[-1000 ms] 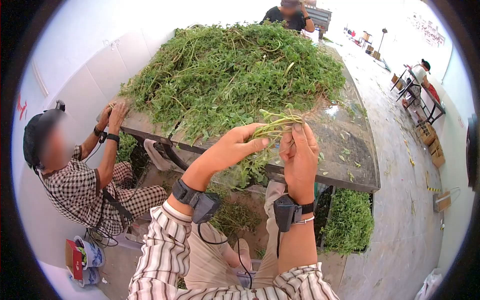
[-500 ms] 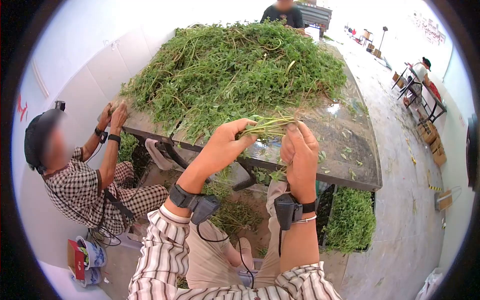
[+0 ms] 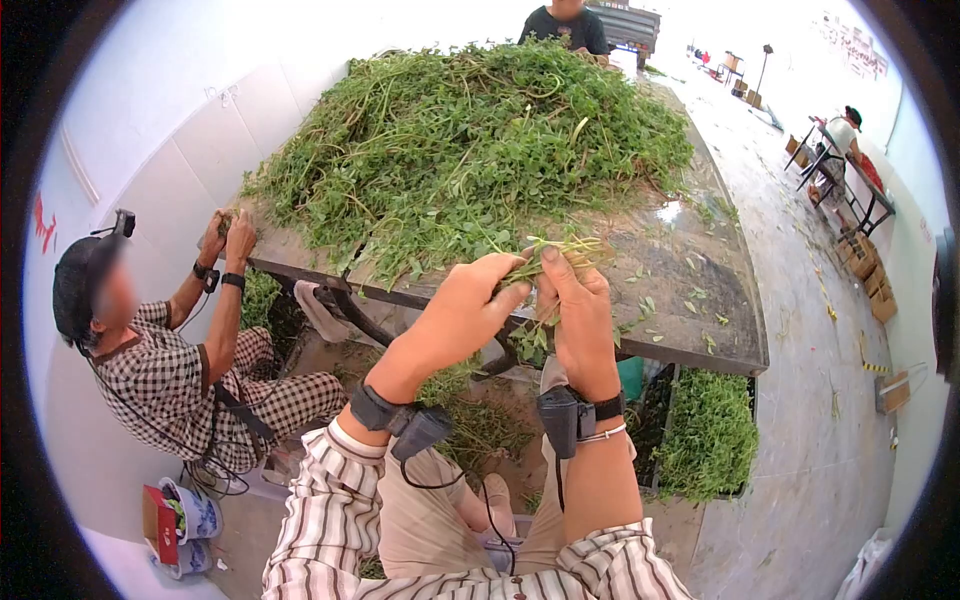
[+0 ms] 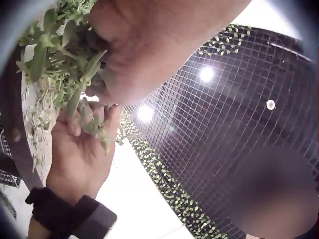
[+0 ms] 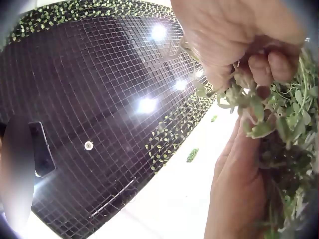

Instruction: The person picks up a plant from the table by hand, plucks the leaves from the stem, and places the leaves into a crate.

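In the head view a small bunch of leafy green stems (image 3: pixel 572 247) is held over the table's near edge, its pale stem ends and thin roots pointing right. My left hand (image 3: pixel 465 308) grips the bunch between thumb and fingers. Close beside it, my right hand (image 3: pixel 582 325) pinches the stems with the thumb on top. Leaves (image 4: pixel 75 74) stick out beside the left palm in the left wrist view. The right wrist view shows curled right-hand fingers (image 5: pixel 271 67) above more leaves (image 5: pixel 259 122). Behind both hands rises a large heap of the same greens (image 3: pixel 480 150).
Loose leaves lie on the table (image 3: pixel 735 310) to the right. Below stands a crate of greens (image 3: pixel 708 435), with cut stems on the floor (image 3: pixel 480 430). At the left sits a person in a checked shirt (image 3: pixel 165 370); another person (image 3: pixel 565 30) is at the far side.
My right hand has moved left from the root end, close to my left hand. The leafy part hanging below the hands a second ago is now smaller in view.
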### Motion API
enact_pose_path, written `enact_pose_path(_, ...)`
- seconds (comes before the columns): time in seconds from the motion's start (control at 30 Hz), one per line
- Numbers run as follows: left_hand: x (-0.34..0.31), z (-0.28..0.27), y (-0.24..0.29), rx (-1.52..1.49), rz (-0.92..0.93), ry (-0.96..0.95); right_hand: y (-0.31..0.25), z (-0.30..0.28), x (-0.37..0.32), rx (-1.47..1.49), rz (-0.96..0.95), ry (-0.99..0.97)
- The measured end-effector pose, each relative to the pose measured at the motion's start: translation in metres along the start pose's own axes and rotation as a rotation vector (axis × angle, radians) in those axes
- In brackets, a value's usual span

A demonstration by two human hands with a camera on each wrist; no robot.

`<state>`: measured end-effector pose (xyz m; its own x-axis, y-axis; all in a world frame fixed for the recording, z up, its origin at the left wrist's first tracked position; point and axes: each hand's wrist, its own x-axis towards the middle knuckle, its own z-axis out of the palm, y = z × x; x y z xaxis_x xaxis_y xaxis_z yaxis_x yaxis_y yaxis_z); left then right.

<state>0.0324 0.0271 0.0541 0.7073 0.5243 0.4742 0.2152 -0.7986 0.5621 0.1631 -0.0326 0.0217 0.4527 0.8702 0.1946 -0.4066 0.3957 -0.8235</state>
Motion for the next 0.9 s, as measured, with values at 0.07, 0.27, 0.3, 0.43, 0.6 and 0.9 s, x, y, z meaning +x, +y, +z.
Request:
enact_pose_path(0.07, -0.001, -0.003, -0.003, -0.159, -0.034, 0.009, -0.003, 0.001, -0.001, -0.012, 0.002, 0.014)
enact_pose_path(0.27, -0.003, -0.008, -0.008, -0.267, -0.135, -0.145, -0.006, 0.005, -0.002, -0.026, 0.015, 0.035)
enact_pose_path(0.3, -0.003, -0.008, -0.008, -0.230, -0.149, -0.143, -0.005, 0.006, -0.002, -0.009, 0.021, 0.032)
enact_pose_path(0.43, -0.004, -0.001, -0.001, -0.072, -0.079, -0.026, -0.005, 0.010, -0.003, 0.100, 0.056, -0.031)
enact_pose_path(0.6, -0.006, 0.006, 0.000, 0.057, 0.015, -0.003, 0.001, 0.013, -0.004, 0.213, 0.051, -0.013)
enact_pose_path(0.9, -0.009, 0.018, -0.009, -0.125, -0.110, 0.037, 0.001, 0.013, -0.006, 0.239, 0.145, 0.058)
